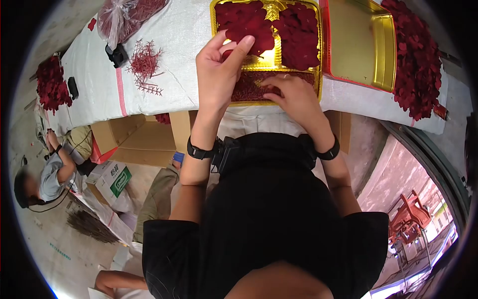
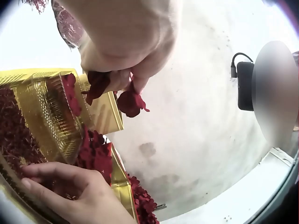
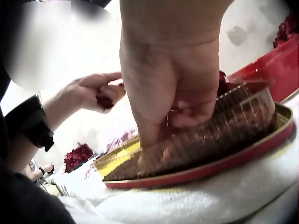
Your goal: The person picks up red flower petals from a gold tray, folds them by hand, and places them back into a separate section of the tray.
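My left hand (image 1: 219, 70) is raised over the gold tray (image 1: 271, 60), thumb and fingers pinching a dark red flower-shaped petal piece (image 2: 132, 103). A second dark red bit (image 2: 96, 86) shows under the same fingers in the left wrist view. My right hand (image 1: 298, 97) reaches into the tray's near compartment, fingers bent down among small dark red sprigs (image 1: 249, 87). Its thumb and index fingertips stand a little apart. Two piles of dark red flower-shaped pieces, left (image 1: 256, 25) and right (image 1: 297, 42), fill the two far compartments.
A red-rimmed gold lid (image 1: 358, 45) lies right of the tray, beside a heap of red pieces (image 1: 413, 65). Loose red sprigs (image 1: 145, 65) and a clear bag (image 1: 122, 22) are on the left of the white cloth (image 1: 174, 45). Another person (image 1: 55, 169) sits at far left.
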The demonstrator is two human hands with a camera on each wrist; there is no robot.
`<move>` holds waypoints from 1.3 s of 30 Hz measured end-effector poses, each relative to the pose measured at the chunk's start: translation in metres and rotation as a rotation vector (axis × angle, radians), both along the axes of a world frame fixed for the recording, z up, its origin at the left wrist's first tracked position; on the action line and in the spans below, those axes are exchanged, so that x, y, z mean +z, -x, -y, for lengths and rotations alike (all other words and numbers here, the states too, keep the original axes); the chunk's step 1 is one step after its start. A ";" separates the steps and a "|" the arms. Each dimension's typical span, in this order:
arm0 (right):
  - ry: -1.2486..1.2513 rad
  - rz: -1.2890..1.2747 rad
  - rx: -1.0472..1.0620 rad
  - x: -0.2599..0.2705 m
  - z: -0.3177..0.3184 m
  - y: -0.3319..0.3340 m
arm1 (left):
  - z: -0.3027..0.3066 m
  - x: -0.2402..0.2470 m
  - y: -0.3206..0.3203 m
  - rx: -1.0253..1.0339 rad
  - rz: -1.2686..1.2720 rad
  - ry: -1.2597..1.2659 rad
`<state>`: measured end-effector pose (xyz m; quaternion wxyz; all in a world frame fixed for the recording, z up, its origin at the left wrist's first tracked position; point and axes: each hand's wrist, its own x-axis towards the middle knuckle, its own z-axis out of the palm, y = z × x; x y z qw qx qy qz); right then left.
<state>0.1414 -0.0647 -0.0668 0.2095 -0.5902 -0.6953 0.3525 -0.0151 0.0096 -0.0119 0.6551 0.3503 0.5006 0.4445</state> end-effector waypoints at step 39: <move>-0.188 -0.877 -0.408 0.079 -0.029 0.001 | 0.015 0.026 -0.002 -0.067 0.004 -0.027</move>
